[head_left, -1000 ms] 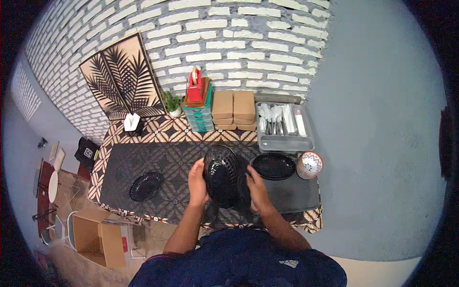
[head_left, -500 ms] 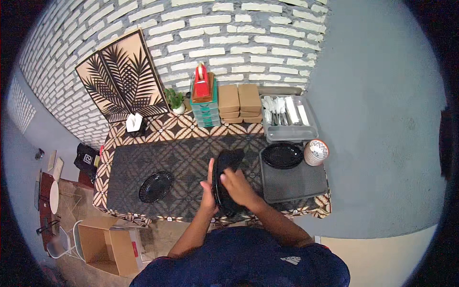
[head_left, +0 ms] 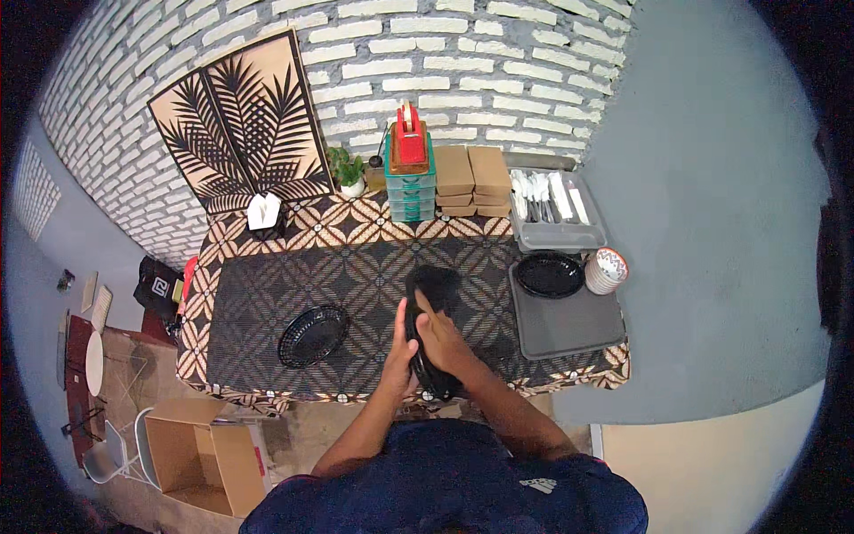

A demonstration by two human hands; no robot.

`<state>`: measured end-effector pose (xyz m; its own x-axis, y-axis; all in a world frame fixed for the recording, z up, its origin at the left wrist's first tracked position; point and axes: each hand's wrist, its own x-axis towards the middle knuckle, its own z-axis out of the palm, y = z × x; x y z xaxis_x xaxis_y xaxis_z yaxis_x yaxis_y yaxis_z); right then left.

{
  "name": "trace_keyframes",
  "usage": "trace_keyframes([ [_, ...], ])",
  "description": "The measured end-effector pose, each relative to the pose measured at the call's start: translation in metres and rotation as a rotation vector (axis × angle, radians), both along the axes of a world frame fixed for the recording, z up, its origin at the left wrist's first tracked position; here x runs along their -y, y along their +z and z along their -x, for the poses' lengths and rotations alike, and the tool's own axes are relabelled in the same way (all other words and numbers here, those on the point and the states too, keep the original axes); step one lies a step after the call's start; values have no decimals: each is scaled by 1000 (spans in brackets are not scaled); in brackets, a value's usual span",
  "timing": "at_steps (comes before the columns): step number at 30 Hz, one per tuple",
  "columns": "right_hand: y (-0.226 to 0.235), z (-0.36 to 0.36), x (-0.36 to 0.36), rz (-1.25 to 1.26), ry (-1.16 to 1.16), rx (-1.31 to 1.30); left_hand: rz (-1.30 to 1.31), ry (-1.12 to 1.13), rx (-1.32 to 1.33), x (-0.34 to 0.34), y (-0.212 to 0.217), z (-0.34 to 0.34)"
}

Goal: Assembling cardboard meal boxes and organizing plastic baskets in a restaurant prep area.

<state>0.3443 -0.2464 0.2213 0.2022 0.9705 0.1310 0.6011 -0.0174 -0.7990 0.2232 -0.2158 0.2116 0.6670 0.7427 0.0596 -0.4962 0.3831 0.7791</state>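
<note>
A black oval basket (head_left: 433, 378) stands on edge between my two hands over the front middle of the table. My left hand (head_left: 398, 354) lies along its left side, fingers stretched upward and thumb against it. My right hand (head_left: 447, 345) presses on the other side, fingers bent toward the basket; its fingertips are partly blurred. Just beyond my hands is a dark patch, and I cannot tell whether it is cloth or shadow. A second black oval basket (head_left: 313, 336) rests on the dark mat to the left.
On the right, a grey tray (head_left: 574, 325) carries another black oval basket (head_left: 549, 275) and stacked patterned bowls (head_left: 606, 271). Behind stand a cutlery bin (head_left: 559, 236), brown boxes (head_left: 471, 182), and green drawers (head_left: 412, 196) topped by a red tape dispenser (head_left: 409, 142). An open carton (head_left: 200, 463) is on the floor.
My right hand has shifted from within the basket to flatter against its side, closer to my left hand. The basket now looks more edge-on. The whole view has shifted slightly.
</note>
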Motion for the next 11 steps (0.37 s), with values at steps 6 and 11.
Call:
trace_keyframes([
  [6, 16, 34, -7, -298, -79, -144, 334, -10, -20, -24, -6, 30],
  [11, -14, 30, -23, -15, 44, 70, 206, -35, 0, -23, -8, 42],
])
